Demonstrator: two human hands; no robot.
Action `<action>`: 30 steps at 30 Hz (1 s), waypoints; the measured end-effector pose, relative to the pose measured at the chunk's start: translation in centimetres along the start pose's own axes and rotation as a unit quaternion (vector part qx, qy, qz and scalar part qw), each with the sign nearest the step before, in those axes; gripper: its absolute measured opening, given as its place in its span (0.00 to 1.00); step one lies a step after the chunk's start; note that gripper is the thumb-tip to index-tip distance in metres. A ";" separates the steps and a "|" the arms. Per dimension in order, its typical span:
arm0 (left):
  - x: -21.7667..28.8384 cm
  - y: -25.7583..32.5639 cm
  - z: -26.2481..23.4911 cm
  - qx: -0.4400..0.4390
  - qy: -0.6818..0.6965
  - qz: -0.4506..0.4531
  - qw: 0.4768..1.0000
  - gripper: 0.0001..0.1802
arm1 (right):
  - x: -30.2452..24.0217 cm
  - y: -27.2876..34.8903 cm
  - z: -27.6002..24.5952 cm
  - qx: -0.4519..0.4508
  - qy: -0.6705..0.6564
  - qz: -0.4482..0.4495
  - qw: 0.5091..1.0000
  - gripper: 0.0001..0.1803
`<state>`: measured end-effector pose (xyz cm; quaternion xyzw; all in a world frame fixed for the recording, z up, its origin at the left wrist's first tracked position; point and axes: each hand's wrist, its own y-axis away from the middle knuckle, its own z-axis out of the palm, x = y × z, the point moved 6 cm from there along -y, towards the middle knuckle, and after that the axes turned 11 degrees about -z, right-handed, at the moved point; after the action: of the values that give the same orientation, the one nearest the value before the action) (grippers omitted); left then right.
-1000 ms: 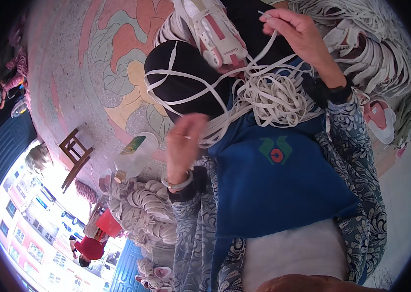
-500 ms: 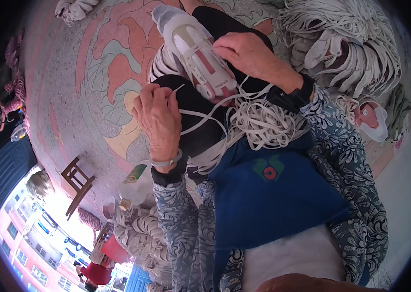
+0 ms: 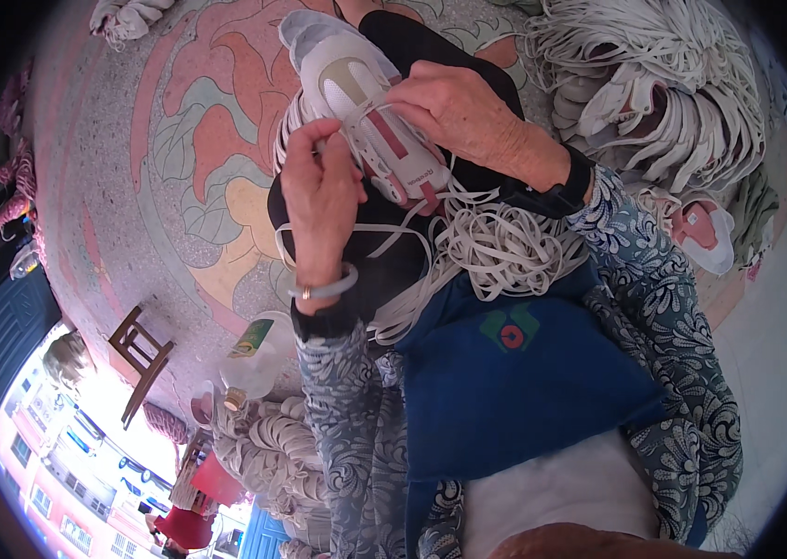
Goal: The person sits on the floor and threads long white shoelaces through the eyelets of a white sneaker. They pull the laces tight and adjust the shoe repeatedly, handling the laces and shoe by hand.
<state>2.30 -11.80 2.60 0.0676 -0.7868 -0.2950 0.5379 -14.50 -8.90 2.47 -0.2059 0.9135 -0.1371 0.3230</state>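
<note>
A white and grey shoe upper [image 3: 384, 140] with pink parts lies across my dark-trousered lap, its toe pointing away from me. My left hand [image 3: 321, 191] is closed at the upper's left edge, pinching a flat off-white shoelace [image 3: 393, 228] whose tip is hidden by the fingers. The lace loops below that hand toward a tangled pile of laces [image 3: 510, 247] on my lap. At the opposite edge of the upper, my right hand [image 3: 468, 112] is closed, thumb and finger gripping near the eyelets. Whether a lace is also in that pinch is hard to see.
A large heap of laced uppers [image 3: 664, 102] lies at the far right, with a pink-lined piece [image 3: 703, 233] below it. To the left stand a plastic jug [image 3: 258, 359] and a small wooden chair [image 3: 142, 359]. Stacked uppers [image 3: 272, 447] sit beside my left arm. A blue apron [image 3: 524, 382] covers me.
My left hand has moved up and inward with the lace, from beside the upper to its edge. My right hand has shifted slightly left along the upper.
</note>
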 end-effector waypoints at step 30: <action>0.4 -0.9 2.1 0.070 -0.181 0.132 0.972 0.25 | 0.2 -1.3 0.1 -0.111 0.008 0.005 0.994 0.05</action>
<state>0.09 -11.87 1.95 -0.0542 -0.8917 -0.1727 0.4148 -14.17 -10.09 2.77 -0.2352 0.9266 -0.0347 0.2914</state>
